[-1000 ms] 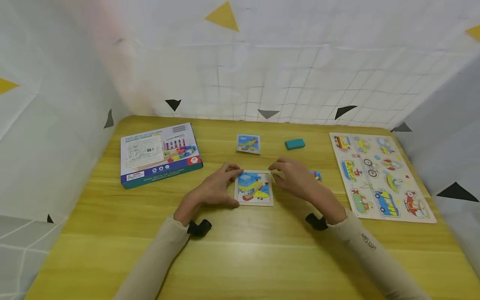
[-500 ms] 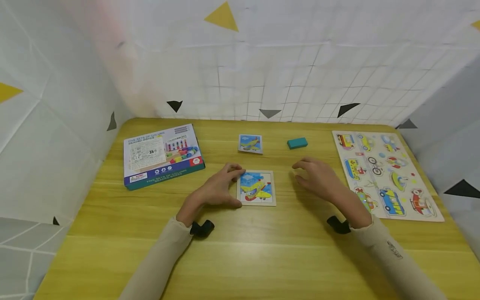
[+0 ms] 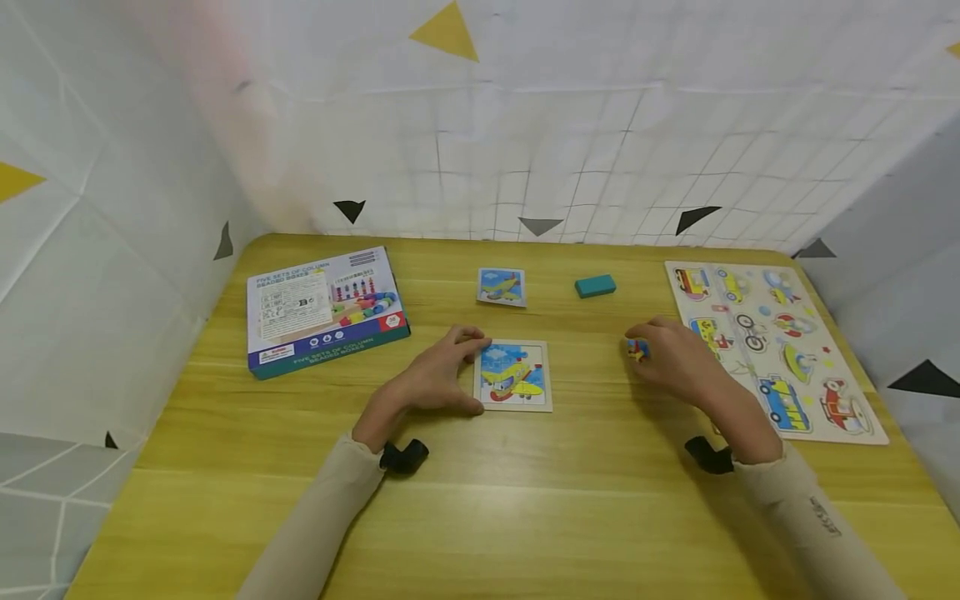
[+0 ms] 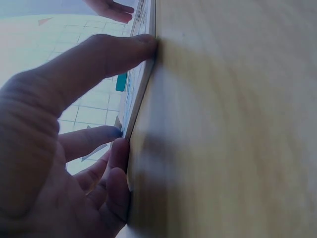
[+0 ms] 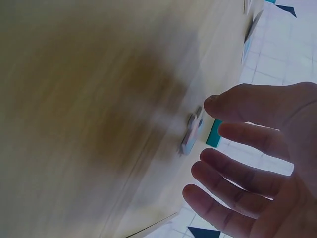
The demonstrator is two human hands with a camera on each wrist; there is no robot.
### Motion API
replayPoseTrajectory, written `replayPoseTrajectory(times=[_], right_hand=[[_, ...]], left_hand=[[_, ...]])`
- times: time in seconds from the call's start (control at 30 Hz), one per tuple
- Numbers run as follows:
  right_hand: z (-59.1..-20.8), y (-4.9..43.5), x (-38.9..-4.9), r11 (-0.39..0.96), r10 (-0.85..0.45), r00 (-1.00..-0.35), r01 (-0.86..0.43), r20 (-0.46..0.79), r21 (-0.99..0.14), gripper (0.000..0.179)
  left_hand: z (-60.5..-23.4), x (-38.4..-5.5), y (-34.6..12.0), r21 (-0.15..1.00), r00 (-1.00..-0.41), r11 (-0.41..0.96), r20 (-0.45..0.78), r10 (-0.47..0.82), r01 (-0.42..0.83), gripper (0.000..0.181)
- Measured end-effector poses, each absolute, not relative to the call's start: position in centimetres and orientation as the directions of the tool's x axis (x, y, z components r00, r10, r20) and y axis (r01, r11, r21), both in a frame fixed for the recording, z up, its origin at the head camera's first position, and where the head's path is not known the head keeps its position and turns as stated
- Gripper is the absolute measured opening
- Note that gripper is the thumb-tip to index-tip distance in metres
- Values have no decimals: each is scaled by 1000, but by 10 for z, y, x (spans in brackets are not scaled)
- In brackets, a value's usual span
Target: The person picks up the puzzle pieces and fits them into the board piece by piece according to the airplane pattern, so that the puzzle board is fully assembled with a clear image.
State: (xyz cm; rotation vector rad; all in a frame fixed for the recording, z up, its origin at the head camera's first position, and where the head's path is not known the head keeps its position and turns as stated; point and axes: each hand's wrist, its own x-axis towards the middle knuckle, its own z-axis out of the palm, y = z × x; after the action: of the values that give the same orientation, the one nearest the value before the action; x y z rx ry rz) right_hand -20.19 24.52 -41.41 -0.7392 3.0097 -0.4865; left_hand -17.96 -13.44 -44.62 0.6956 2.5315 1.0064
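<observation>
A small square jigsaw tray [image 3: 548, 379] lies in the middle of the table with a yellow airplane picture in it. My left hand [image 3: 435, 375] grips its left side, thumb at the near corner and fingers at the far corner. In the left wrist view the thumb and fingertips touch the tray's edge [image 4: 143, 82]. My right hand [image 3: 686, 362] is above a few small blue, red and yellow puzzle pieces [image 3: 637, 349] to the right. In the right wrist view its fingers are spread, and the pieces [image 5: 192, 133] lie on the table just beyond the thumb tip.
Behind the tray lies a small airplane picture card [image 3: 502, 287], with a teal block [image 3: 595, 286] to its right. A boxed bead set [image 3: 322, 308] is at the back left. A wooden vehicle peg puzzle [image 3: 776, 350] lies at the right, partly behind my right hand.
My right hand has moved right, from the tray's upper right corner to the loose pieces. My left hand keeps its place on the tray.
</observation>
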Motion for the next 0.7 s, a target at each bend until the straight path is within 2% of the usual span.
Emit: replayPoseTrajectory(times=[0.7], right_hand=[[-424, 253, -215, 831, -453, -890, -440, 45, -341, 31]], left_hand=[[-446, -180, -135, 709, -827, 633, -125, 547, 311, 100]])
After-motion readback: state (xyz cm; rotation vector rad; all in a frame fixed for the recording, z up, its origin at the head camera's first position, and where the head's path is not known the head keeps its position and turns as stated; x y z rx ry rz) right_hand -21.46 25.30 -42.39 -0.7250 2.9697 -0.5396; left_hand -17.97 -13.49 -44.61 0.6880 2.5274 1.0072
